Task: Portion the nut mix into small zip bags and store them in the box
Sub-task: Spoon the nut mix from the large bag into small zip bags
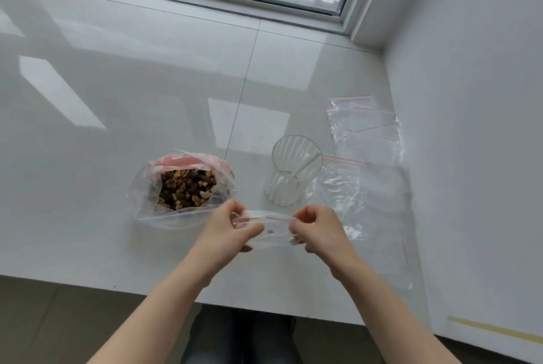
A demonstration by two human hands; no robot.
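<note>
A small clear zip bag (271,230) with a red strip at its mouth is held just above the white sill. My left hand (232,231) pinches its left end and my right hand (317,230) pinches its right end. To the left, a large clear bag of nut mix (185,190) stands with its mouth wide open, showing walnuts, cashews and dark pieces. Behind my hands stands a ribbed clear cup (289,172) with a clear spoon (302,168) leaning inside. No box is in view.
Several empty zip bags (364,131) lie fanned out at the right, near the wall (470,128). A larger clear plastic sheet (379,207) lies beneath them. The window frame (205,2) runs along the back. The sill's front edge (147,290) is close to my body.
</note>
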